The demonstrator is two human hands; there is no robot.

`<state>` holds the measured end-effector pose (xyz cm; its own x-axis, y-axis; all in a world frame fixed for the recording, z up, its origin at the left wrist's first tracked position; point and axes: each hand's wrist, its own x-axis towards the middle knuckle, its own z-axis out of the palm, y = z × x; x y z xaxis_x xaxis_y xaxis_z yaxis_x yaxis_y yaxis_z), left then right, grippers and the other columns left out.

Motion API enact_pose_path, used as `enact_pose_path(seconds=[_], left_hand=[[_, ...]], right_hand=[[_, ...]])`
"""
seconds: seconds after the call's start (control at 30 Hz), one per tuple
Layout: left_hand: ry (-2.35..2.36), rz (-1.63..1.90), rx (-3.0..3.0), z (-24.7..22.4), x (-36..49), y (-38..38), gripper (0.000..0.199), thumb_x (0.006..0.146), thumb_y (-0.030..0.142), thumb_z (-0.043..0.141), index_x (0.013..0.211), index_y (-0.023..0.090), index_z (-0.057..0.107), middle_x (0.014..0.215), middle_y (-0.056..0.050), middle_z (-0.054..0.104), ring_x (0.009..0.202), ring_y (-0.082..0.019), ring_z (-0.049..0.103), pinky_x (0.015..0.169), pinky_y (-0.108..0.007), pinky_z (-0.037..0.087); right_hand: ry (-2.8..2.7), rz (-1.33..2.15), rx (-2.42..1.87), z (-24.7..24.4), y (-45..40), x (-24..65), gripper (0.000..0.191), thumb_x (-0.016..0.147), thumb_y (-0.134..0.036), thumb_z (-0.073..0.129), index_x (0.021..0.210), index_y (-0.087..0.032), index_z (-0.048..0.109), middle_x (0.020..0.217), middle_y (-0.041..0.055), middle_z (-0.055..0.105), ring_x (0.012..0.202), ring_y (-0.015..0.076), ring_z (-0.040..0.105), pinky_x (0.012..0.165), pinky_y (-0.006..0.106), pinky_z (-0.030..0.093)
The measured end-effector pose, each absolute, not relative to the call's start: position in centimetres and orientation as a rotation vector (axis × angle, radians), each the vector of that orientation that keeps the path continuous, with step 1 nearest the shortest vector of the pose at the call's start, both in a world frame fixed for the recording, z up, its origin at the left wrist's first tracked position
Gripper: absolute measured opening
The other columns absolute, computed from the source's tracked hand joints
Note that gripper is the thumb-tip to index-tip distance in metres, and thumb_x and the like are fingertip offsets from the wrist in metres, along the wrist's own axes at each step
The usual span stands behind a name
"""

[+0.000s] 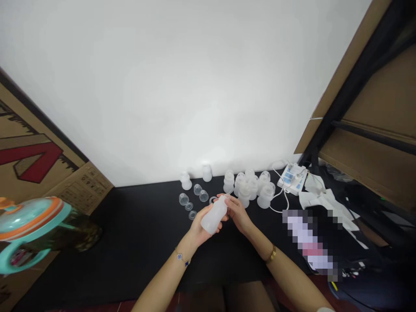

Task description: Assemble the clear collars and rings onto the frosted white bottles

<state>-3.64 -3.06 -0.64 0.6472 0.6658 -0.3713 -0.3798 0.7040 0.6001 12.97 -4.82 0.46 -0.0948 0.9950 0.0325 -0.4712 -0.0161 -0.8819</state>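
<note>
A frosted white baby bottle [213,216] lies tilted in my left hand [199,225], whose fingers wrap round its body. At the bottle's neck, my right hand [236,210] pinches the top end; what exactly its fingertips hold there is partly hidden. Left of my hands, clear domed caps [183,199] and small clear rings [192,215] lie on the black table. Behind them two bottles without caps [186,180] stand by the wall. Several capped bottles [244,193] are grouped just beyond my right hand.
A white power strip [292,178] with cables lies at the back right, beside crumpled white paper [325,201]. On the left stands a large jug with a turquoise and orange lid [35,216]. Cardboard [94,186] edges the black table [136,242].
</note>
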Motion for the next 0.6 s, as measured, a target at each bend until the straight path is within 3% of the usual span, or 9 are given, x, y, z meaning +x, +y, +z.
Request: enact_pose_path(seconds=[0.27, 0.47, 0.6], left_hand=[[0.526, 0.667, 0.585, -1.7, -3.8, -3.1, 0.055, 0.088, 0.053, 0.066, 0.111, 0.002, 0.068, 0.085, -0.019, 0.076, 0.053, -0.019, 0.067, 0.044, -0.025, 0.051], [0.498, 0.775, 0.791, -0.2, -3.3, -3.7, 0.074, 0.079, 0.054, 0.078, 0.132, 0.007, 0.056, 0.079, -0.013, 0.075, 0.047, -0.019, 0.065, 0.042, -0.026, 0.051], [0.570, 0.805, 0.916, 1.0, -3.4, -4.0, 0.067, 0.072, 0.051, 0.085, 0.119, 0.011, 0.058, 0.083, -0.013, 0.076, 0.055, -0.022, 0.070, 0.048, -0.029, 0.057]], right_hand=[[-0.932, 1.517, -0.750, 0.8, -5.0, 13.1, 0.042, 0.084, -0.054, 0.076, 0.110, -0.021, 0.077, 0.102, 0.0084, 0.077, 0.060, 0.0124, 0.058, 0.051, 0.024, 0.042], [-0.943, 1.561, -0.715, 0.5, -4.7, 13.2, 0.045, 0.082, -0.056, 0.077, 0.108, -0.019, 0.076, 0.099, 0.0088, 0.076, 0.050, 0.0084, 0.054, 0.045, 0.022, 0.039], [-0.944, 1.571, -0.722, 0.2, -4.5, 13.3, 0.047, 0.081, -0.057, 0.078, 0.107, -0.018, 0.076, 0.085, 0.0066, 0.074, 0.047, 0.0084, 0.055, 0.043, 0.021, 0.040]])
